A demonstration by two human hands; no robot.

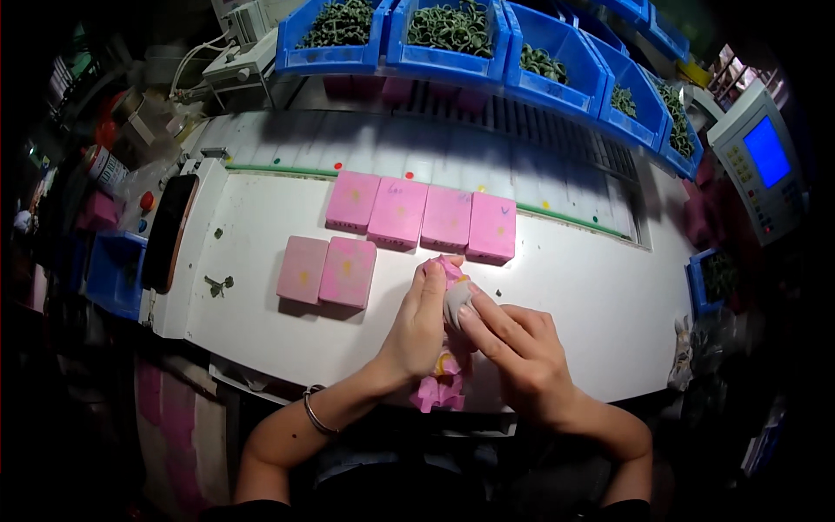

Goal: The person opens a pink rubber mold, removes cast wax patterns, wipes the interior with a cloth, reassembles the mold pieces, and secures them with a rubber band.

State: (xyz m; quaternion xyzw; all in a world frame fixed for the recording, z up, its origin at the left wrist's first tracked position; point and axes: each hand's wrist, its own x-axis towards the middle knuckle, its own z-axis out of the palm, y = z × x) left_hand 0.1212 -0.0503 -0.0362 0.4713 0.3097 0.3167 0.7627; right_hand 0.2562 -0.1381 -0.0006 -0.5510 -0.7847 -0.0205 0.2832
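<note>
My left hand [416,335] is closed around torn or shaped pink material [450,270] with yellow parts, held over the front of the white worktop [609,331]. My right hand [522,357] has its fingertips closed on a pale grey piece [458,303] against that pink material. More pink pieces [439,393] with a bit of yellow lie below my hands at the worktop's front edge. Behind my hands stand a row of pink blocks [396,213] and, to the left, a pair of pink blocks [300,270].
Blue bins [448,65] of small green pieces hang across the back. A dark phone [170,230] rests at left beside another blue bin [113,278]. A control panel [752,161] with a blue screen and a small blue bin [700,287] are at right.
</note>
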